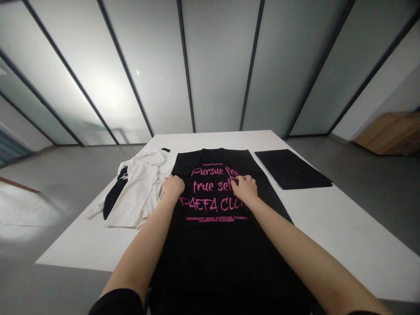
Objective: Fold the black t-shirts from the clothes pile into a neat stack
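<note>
Partition of tall frosted-glass panels in dark frames (216,65) stands across the far side of the room, with a grey floor (361,168) at its foot. Next in size, a white flat-topped table (334,236) extends away from the wearer. A black T-shirt with pink lettering (219,258) lies along its middle, printed side up, collar toward the far edge, lower part reaching the near side. Its print reads in part "Pursue the true self", with smaller lines above and below; the right hand covers some letters. A brown wooden block-like piece (390,131) is noted at far right, off the table. A loose, rumpled white garment (134,188) lies on the left part of the table, with a black bundled cloth (113,199) showing at its outer side. A flat, folded black cloth (293,168) lies to the right of the shirt. The left hand (173,186) is at the shirt's left edge, fingers curled and close together; whether fabric is pinched cannot be determined. The right hand (245,186) is on the lettering, right of centre, fingers bent; its grip on the fabric likewise cannot be determined. Smallest item recorded: a small black flat piece (166,149) beyond the white garment.
</note>
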A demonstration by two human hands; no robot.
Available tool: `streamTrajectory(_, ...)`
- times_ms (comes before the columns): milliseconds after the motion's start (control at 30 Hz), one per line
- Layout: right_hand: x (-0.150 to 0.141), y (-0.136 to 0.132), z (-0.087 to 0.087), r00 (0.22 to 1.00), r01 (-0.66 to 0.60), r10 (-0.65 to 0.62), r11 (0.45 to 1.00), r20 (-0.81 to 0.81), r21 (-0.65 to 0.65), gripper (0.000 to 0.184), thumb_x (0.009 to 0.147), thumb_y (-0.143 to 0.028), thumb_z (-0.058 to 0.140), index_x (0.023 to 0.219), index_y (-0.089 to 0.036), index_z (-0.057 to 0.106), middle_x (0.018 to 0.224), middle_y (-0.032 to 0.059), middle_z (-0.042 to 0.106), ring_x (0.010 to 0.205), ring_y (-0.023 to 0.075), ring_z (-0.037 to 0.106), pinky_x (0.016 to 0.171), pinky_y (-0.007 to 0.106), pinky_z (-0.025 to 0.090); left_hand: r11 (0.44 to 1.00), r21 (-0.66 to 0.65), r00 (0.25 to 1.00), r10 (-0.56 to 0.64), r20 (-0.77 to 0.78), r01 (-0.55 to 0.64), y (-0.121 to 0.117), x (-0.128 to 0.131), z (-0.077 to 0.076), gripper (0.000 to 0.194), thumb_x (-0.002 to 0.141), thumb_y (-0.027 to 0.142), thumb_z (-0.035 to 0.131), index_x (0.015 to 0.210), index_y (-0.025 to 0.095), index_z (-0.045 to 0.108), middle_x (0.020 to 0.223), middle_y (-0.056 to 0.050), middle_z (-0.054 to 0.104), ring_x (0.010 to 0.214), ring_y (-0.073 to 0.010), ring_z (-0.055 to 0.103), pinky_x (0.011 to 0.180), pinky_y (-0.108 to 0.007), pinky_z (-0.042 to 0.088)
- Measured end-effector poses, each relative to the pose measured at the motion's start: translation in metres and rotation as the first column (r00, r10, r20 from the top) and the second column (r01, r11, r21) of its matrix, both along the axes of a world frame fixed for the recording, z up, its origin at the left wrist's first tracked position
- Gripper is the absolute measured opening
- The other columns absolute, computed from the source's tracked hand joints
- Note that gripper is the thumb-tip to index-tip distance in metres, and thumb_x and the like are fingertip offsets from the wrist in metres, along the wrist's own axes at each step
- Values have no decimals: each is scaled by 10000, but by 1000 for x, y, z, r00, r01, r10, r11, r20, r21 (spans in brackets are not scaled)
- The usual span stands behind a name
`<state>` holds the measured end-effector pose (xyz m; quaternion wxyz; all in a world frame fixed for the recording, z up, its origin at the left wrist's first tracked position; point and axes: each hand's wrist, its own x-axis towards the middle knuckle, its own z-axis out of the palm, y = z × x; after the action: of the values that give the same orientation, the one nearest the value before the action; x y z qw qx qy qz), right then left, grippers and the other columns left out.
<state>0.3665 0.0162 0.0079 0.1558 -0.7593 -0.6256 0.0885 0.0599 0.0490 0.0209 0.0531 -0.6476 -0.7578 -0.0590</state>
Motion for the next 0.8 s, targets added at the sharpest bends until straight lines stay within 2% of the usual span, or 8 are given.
streamTrajectory(100, 1, -3, -12, 996, -59, 54, 996, 75, 65, 499, 1061, -484, 513, 1433, -201, 686, 1422, 202, 607, 1310, 388, 574, 1150, 493, 408, 996, 78, 999, 31, 29, -33, -2, 7, -13, 435, 1045, 295, 428, 1234, 84, 758, 1317, -256, 688, 1250, -386, 634, 996, -481, 521)
streamTrajectory(267, 13, -3, -22, 979, -184, 179, 981, 96, 54, 509, 1087, -475, 459, 1474, -224, 675, 1545, 165, 574, 1430, 372, 507, 1226, 496, 342, 989, 80, 987, -134, 85, 127, -11, 3, -24, 452, 1082, 347, 427, 1374, 187, 733, 1483, -165, 654, 1322, -351, 591, 1090, -471, 479)
streamTrajectory(400, 11, -12, -21, 945, -301, 302, 953, 126, -31, 627, 1097, -544, 427, 1634, -239, 534, 1741, 140, 413, 1604, 414, 332, 1298, 573, 236, 978, 70, 978, -199, 55, 195, -27, 10, -23, 485, 1077, 395, 466, 1456, 182, 678, 1559, -155, 614, 1344, -364, 570, 1094, -488, 475)
streamTrajectory(567, -8, -35, -16, 858, -484, 499, 865, 122, -136, 723, 1090, -609, 413, 1729, -272, 384, 1828, 103, 236, 1677, 415, 170, 1335, 604, 141, 951, 35, 950, -309, 51, 308, -63, 41, -22, 596, 1053, 511, 519, 1530, 166, 611, 1555, -195, 590, 1337, -400, 546, 1069, -522, 475)
streamTrajectory(667, -18, -43, -14, 853, -492, 511, 855, 107, -163, 734, 1093, -629, 390, 1737, -278, 365, 1832, 98, 222, 1680, 414, 155, 1336, 606, 139, 930, 14, 928, -368, 67, 367, -84, 60, -24, 657, 1045, 571, 509, 1551, 160, 589, 1538, -228, 580, 1322, -423, 542, 1058, -550, 470)
streamTrajectory(800, -18, -41, -14, 900, -391, 415, 904, 131, -173, 734, 1110, -623, 328, 1748, -262, 332, 1835, 106, 210, 1676, 402, 184, 1333, 590, 165, 908, 14, 903, -417, 98, 418, -98, 67, -26, 699, 1041, 635, 497, 1595, 212, 549, 1612, -208, 529, 1365, -432, 526, 1096, -559, 448)
